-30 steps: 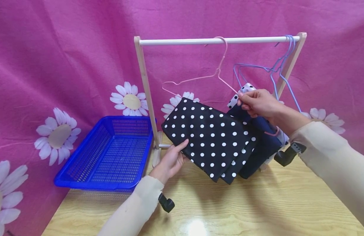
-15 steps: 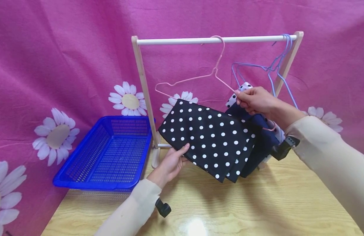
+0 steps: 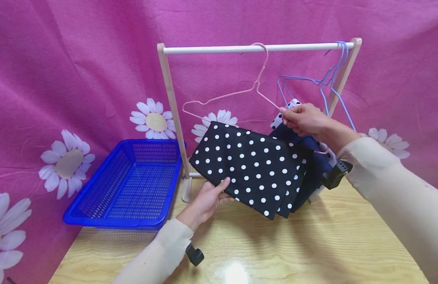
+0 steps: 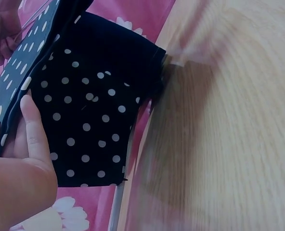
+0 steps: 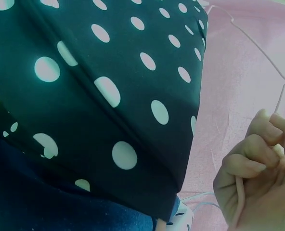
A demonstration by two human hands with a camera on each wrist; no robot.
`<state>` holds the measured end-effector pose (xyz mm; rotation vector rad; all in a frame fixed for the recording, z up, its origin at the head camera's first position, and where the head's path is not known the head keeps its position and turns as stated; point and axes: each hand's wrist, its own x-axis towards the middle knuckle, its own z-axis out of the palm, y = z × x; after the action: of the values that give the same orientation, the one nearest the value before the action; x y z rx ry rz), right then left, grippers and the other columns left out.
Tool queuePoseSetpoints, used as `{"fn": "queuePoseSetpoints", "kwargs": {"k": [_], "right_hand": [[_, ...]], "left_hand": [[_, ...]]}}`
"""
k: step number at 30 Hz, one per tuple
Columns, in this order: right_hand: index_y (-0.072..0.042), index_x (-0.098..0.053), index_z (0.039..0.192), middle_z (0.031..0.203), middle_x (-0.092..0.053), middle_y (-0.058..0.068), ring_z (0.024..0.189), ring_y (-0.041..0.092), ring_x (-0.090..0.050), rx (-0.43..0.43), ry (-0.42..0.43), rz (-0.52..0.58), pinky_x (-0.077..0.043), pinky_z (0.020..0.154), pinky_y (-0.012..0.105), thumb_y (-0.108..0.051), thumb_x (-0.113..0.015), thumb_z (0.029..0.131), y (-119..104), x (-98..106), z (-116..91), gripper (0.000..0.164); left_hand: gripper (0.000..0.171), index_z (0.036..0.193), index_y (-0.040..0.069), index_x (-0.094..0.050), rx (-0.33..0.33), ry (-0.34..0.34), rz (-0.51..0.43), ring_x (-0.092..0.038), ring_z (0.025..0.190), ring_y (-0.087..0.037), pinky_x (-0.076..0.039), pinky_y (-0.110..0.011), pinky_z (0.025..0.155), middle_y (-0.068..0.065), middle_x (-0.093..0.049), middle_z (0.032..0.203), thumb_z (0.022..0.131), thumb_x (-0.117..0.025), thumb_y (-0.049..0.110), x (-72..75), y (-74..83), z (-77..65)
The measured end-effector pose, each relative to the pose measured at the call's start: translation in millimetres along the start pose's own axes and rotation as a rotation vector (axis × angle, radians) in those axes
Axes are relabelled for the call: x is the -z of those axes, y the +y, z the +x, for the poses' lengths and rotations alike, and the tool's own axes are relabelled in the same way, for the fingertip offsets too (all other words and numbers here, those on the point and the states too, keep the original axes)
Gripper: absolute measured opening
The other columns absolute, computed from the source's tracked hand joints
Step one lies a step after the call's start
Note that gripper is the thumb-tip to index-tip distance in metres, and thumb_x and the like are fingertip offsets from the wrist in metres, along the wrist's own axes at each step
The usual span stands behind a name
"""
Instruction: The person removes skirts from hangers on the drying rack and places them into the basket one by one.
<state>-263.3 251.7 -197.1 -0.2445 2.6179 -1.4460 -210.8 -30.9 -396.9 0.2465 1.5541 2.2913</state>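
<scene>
A black cloth with white polka dots (image 3: 247, 169) hangs folded from a pink wire hanger (image 3: 233, 94), tilted down to the right. The hanger's hook is over the rack's white rail (image 3: 212, 49). My left hand (image 3: 206, 201) holds the cloth's lower left edge, thumb in front and fingers behind. With the right hand (image 3: 307, 118) I pinch the hanger's right shoulder; in the right wrist view its wire also passes under the curled fingers (image 5: 248, 166). In the left wrist view the cloth's rear layer (image 4: 87, 125) hangs down behind the left hand.
Purple-blue hangers (image 3: 334, 73) hang at the rail's right end. Navy cloth (image 3: 313, 167) and white cloth with black dots (image 3: 295, 103) hang behind the black one. A blue plastic basket (image 3: 112, 223) stands left of the rack on the wooden table (image 3: 332, 236).
In the head view, the hanger, cloth and right hand have shifted slightly left. The cloth's left corner has dropped a little, and its lower right end has swung right. Both hands keep their hold.
</scene>
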Motion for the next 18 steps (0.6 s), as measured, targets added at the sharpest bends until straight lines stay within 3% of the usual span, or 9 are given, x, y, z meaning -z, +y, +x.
{"fn": "queuePoseSetpoints", "kwargs": {"k": [18], "right_hand": [[-0.023, -0.058, 0.067, 0.057, -0.043, -0.013, 0.052, 0.004, -0.035, 0.005, 0.052, -0.023, -0.031, 0.048, 0.022, -0.044, -0.047, 0.106, 2.7, -5.9, 3.4, 0.045]], "left_hand": [[0.027, 0.122, 0.002, -0.054, -0.015, 0.036, 0.011, -0.074, 0.079, -0.005, -0.061, -0.022, 0.075, 0.006, -0.075, 0.094, 0.106, -0.053, 0.023, -5.7, -15.4, -7.3]]}}
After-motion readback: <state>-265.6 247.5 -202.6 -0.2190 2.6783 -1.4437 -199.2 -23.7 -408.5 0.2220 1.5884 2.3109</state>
